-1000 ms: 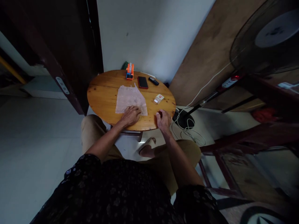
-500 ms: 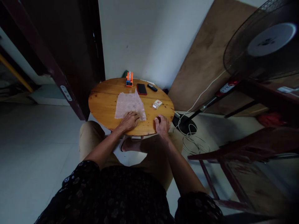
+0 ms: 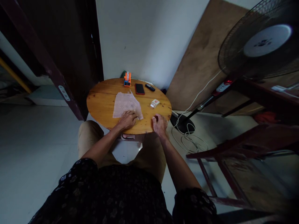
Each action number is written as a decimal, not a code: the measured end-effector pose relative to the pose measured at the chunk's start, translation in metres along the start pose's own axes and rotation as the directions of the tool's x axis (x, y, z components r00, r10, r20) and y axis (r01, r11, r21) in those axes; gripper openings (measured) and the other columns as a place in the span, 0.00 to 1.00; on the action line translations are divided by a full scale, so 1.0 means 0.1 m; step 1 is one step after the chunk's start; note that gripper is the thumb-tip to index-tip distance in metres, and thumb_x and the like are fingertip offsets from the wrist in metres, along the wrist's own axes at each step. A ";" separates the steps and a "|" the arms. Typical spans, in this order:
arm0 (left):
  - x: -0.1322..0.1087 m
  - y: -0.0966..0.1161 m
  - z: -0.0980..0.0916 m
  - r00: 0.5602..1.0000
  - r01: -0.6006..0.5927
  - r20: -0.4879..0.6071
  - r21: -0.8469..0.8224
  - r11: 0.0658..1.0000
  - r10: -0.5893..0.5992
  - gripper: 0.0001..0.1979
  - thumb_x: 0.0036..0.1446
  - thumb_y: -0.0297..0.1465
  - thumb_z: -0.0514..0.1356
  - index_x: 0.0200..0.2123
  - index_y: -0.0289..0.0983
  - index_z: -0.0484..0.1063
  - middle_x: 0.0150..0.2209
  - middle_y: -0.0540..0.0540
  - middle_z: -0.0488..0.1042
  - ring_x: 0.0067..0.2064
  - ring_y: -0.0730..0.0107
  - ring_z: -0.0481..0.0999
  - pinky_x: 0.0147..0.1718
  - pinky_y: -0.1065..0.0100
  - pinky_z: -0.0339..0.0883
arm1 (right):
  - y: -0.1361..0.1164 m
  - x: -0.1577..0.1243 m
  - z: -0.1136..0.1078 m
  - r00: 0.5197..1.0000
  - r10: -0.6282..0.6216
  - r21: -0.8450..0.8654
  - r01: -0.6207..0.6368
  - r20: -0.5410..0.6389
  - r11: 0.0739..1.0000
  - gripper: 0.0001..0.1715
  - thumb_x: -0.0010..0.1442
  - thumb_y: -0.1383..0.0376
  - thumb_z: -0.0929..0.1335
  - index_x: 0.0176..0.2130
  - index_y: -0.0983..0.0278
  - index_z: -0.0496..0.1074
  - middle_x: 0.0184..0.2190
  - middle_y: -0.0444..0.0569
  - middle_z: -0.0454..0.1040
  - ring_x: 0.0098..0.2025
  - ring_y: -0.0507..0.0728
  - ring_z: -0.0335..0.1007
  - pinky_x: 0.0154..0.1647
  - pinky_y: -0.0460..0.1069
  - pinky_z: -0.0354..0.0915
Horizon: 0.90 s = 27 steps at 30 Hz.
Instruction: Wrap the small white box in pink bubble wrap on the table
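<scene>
A sheet of pinkish bubble wrap (image 3: 126, 101) lies on the round wooden table (image 3: 100, 107). My left hand (image 3: 127, 119) rests on its near edge, fingers laid out over the plastic and not gripping. To the right, my right hand (image 3: 159, 123) lies on the table's near edge, loosely curved, with thumb and fingers apart and nothing seen in it. Beyond that hand is a small white box (image 3: 154, 103) with a red mark. An orange tape dispenser (image 3: 127, 79) stands at the back, beside a dark phone (image 3: 140, 89) with a red edge and a small black handset (image 3: 150, 87).
A pedestal fan (image 3: 263, 43) stands at the right, its white cord (image 3: 187, 140) looped on the floor near its base. A dark red wooden chair (image 3: 224, 161) is close by. The open door (image 3: 77, 56) is at the left, and a white wall (image 3: 144, 40) rises behind the table.
The view has shifted slightly, so everything sits a little further left. My legs have moved, and the foot under the table has drawn back. Both hands keep their places.
</scene>
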<state>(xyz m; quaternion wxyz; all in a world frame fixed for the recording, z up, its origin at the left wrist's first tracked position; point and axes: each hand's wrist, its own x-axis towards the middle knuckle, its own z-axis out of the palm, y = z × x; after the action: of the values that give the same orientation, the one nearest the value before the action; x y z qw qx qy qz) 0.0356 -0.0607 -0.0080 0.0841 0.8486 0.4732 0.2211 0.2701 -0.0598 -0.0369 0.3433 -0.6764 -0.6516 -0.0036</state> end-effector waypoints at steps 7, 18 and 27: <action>0.01 0.00 0.01 1.000 0.003 0.001 -0.019 1.000 -0.003 0.18 0.63 0.29 0.53 0.52 0.39 0.76 0.59 0.41 0.72 0.60 0.56 0.67 0.61 0.54 0.56 | 0.01 0.02 0.00 1.000 0.008 -0.025 -0.008 0.004 1.000 0.21 0.64 0.60 0.62 0.51 0.65 0.73 0.51 0.58 0.76 0.53 0.63 0.67 0.59 0.59 0.57; 0.01 0.03 0.01 1.000 0.003 0.016 0.013 1.000 -0.003 0.18 0.62 0.28 0.53 0.52 0.38 0.75 0.57 0.42 0.73 0.59 0.57 0.67 0.60 0.55 0.57 | 0.10 0.03 0.02 0.999 -0.043 -0.032 0.043 0.015 0.999 0.20 0.63 0.60 0.62 0.49 0.66 0.73 0.50 0.59 0.77 0.52 0.64 0.67 0.58 0.59 0.57; 0.03 0.07 0.06 1.000 0.012 -0.002 0.037 0.999 -0.012 0.17 0.62 0.27 0.53 0.52 0.36 0.74 0.58 0.40 0.72 0.59 0.54 0.66 0.59 0.53 0.57 | 0.20 0.06 -0.02 0.995 -0.101 -0.057 0.102 0.026 0.993 0.20 0.64 0.58 0.60 0.46 0.65 0.74 0.49 0.58 0.77 0.51 0.64 0.70 0.57 0.60 0.60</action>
<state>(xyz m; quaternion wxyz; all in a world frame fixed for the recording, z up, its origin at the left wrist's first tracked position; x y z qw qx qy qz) 0.0452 -0.0616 -0.0104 0.0694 0.8470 0.4823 0.2125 0.2893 -0.0537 -0.0416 0.3153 -0.6522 -0.6886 -0.0321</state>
